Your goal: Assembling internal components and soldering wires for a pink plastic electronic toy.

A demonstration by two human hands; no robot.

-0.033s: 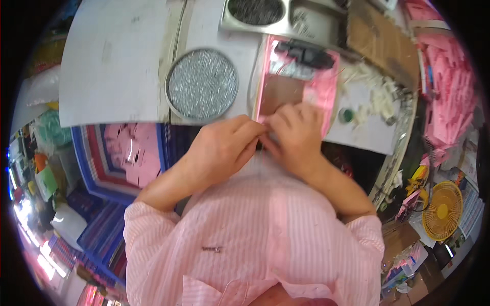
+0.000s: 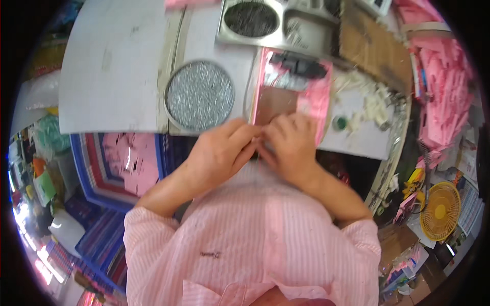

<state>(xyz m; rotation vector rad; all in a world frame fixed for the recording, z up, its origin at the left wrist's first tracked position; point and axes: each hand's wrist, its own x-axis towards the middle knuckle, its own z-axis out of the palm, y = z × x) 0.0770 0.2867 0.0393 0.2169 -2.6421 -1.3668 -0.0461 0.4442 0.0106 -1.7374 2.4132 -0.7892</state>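
Note:
My left hand (image 2: 223, 148) and my right hand (image 2: 291, 143) meet close to my body, at the near edge of the table. Both have curled fingers, with the fingertips pinched together. Whatever they grip between them is too small and too covered to make out. Just beyond the right hand lies a pink tray (image 2: 320, 109) with a brown patch inside and a black device (image 2: 298, 65) at its far end. Left of it stands a round dish (image 2: 200, 95) full of small shiny metal pins.
A steel tray (image 2: 250, 42) with dark small parts stands at the back, beside a cardboard piece (image 2: 375, 43). Pale scraps (image 2: 375, 104) and a small green round thing (image 2: 339, 122) lie at right. Blue crates (image 2: 81, 168) with pink pieces are at left, a yellow fan (image 2: 440, 211) at right.
The view has shifted slightly, so the table things appear a little lower. My hands stay together in nearly the same pose.

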